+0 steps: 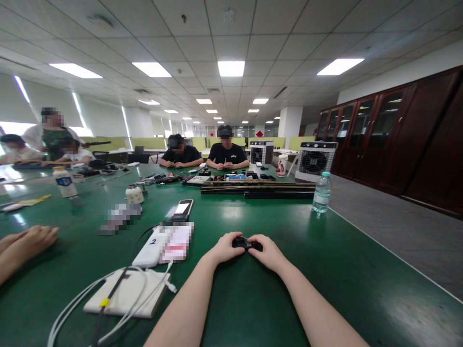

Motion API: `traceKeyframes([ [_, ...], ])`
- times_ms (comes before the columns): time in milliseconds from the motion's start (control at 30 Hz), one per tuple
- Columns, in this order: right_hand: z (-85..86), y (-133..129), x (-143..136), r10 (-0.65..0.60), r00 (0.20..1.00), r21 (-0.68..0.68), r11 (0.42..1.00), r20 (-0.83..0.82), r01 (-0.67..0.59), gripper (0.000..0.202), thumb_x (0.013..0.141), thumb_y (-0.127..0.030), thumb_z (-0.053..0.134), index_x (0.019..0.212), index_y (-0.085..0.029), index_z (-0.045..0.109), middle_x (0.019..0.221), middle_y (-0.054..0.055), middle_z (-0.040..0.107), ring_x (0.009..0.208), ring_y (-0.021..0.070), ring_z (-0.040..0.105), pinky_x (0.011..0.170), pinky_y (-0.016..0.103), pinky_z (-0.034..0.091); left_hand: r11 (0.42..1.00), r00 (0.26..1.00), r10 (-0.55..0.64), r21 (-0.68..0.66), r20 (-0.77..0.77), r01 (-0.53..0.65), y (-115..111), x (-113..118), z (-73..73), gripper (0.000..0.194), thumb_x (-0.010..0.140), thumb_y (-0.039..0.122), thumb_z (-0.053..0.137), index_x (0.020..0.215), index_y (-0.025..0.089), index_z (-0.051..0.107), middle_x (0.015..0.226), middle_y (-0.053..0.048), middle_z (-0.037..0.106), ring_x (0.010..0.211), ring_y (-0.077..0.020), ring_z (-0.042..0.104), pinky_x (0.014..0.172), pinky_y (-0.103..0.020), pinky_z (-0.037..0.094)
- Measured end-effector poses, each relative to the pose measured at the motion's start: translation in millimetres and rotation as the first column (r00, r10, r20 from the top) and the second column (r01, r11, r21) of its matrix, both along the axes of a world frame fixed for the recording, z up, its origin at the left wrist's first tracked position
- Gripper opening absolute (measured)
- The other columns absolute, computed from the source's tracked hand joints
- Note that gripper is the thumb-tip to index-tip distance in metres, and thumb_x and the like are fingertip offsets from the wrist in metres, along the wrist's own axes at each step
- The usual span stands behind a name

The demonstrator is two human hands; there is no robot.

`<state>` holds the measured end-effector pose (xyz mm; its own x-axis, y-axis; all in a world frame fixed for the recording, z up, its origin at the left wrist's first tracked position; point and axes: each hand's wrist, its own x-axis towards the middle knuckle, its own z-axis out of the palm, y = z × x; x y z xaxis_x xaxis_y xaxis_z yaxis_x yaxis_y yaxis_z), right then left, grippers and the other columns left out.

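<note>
A small black part (247,244) rests low over the green table (289,279), held between both hands. My left hand (227,246) grips its left end, fingers curled over the back and thumb in front. Around the right end are the fingers and thumb of my right hand (266,249). The fingertips partly cover the part, and its details are too small to make out. Whether it touches the table I cannot tell.
Left of my arms are a white power bank (152,248), a phone (183,210), a white box (123,294) with cables and another person's hands (31,243). A water bottle (321,193) stands right; black rails (260,190) lie ahead. People sit beyond.
</note>
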<state>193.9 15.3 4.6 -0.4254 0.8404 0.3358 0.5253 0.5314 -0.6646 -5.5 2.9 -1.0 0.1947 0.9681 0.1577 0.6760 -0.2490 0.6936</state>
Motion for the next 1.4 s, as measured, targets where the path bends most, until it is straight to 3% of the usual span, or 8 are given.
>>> traceKeyframes([
  [400,1.0,-1.3,-2.0,-0.013,0.999,0.037,0.999,0.045,0.011,0.020,0.073,-0.020,0.063,0.091,-0.024,0.069,0.101,0.004,0.068,0.100,0.0231,0.060,0.093,0.039,0.044,0.998,0.999,0.008,0.063,-0.031,-0.006,-3.8,2.7,4.5,0.044,0.074,0.028,0.064,0.117,0.021,0.061,0.119,-0.008,0.065,0.112,-0.0256,0.057,0.102,-0.038,0.044],
  [667,0.7,-0.8,-2.2,0.013,0.998,0.064,0.998,0.059,-0.017,0.018,0.075,-0.019,0.062,0.091,-0.024,0.068,0.104,0.004,0.067,0.102,0.0227,0.058,0.094,0.039,0.043,0.998,1.000,-0.016,0.054,0.004,0.016,-0.7,0.9,1.0,0.048,0.073,0.025,0.065,0.120,0.019,0.060,0.123,-0.009,0.063,0.116,-0.0253,0.056,0.104,-0.037,0.043],
  [967,1.1,2.0,-2.7,0.009,0.999,0.073,0.997,-0.036,-0.006,0.018,0.077,-0.021,0.060,0.094,-0.025,0.067,0.107,0.004,0.068,0.105,0.0227,0.058,0.097,0.041,0.042,0.998,1.000,-0.005,0.056,0.028,0.003,2.0,0.0,-3.0,0.045,0.073,0.024,0.065,0.117,0.020,0.061,0.120,-0.007,0.065,0.113,-0.0238,0.058,0.102,-0.036,0.044],
  [1400,4.9,4.4,-1.1,-0.120,0.962,-0.038,0.993,-0.246,0.114,0.023,0.077,-0.031,0.056,0.096,-0.021,0.064,0.100,0.006,0.069,0.099,0.0219,0.062,0.093,0.038,0.045,1.000,0.999,-0.002,0.024,0.049,0.001,-0.6,0.8,1.6,0.046,0.073,0.020,0.064,0.119,0.017,0.060,0.123,-0.010,0.063,0.116,-0.0255,0.057,0.105,-0.038,0.041],
])
